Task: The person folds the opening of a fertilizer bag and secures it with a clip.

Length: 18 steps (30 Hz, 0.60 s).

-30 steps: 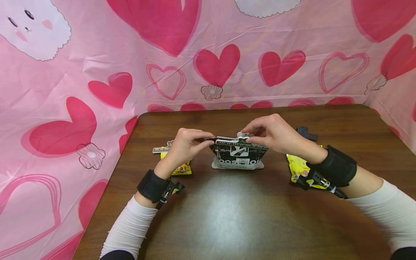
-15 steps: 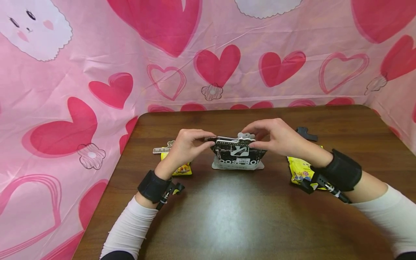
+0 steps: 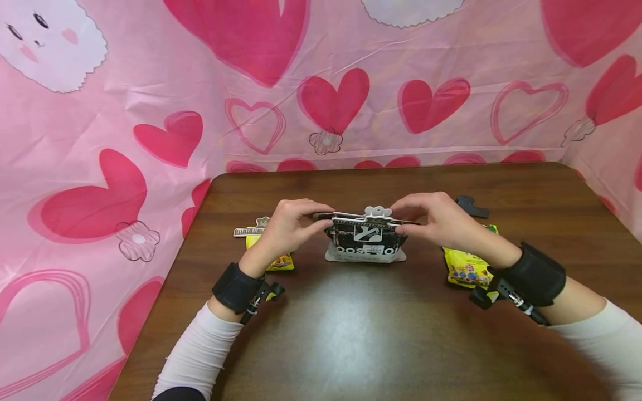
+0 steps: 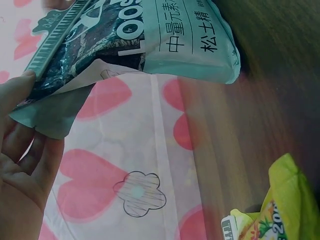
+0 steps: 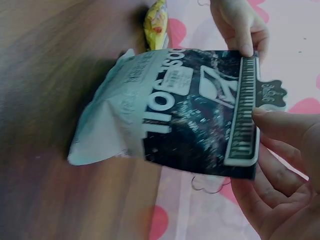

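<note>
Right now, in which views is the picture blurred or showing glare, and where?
Head view: sharp overall, with a broad pale glare patch on the dark brown wooden table, and wide-angle bending at the edges. Left wrist view: soft, out-of-focus table and yellow snack packet. Right wrist view: motion blur on the black-and-mint foil snack bag, especially its pale lower end.

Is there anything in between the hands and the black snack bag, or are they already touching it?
Nothing visible stands between them. The left hand pinches the left end of the black snack bag at its top, and the right hand pinches the right end, beside the piano-key clip across the bag's top. The bag stands upright on the table.
</note>
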Each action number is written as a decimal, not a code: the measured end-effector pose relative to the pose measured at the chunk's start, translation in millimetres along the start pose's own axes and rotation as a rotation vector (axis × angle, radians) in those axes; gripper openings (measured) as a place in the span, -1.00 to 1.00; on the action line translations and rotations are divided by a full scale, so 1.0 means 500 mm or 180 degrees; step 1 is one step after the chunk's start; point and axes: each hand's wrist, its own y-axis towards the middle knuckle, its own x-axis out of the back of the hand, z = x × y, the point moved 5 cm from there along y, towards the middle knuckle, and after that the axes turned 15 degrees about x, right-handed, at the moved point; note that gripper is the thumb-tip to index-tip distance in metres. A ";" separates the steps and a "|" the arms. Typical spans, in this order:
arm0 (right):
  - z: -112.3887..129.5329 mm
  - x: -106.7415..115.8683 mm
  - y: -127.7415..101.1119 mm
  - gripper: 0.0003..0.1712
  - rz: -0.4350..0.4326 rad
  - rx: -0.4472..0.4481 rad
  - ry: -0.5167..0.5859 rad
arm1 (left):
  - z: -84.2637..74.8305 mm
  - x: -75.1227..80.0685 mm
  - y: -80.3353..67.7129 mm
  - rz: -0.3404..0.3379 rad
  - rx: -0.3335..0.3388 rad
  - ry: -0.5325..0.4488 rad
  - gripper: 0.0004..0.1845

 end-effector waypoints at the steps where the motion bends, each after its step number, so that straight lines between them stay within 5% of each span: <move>1: -0.005 -0.001 -0.005 -0.59 0.0003 -0.0014 0.0005 | 0.000 0.000 0.000 -0.0009 -0.0007 0.0011 -0.78; 18: -0.039 -0.010 -0.048 -0.74 -0.0197 -0.0081 -0.0116 | -0.001 -0.005 0.003 0.0065 0.0163 0.0028 -0.80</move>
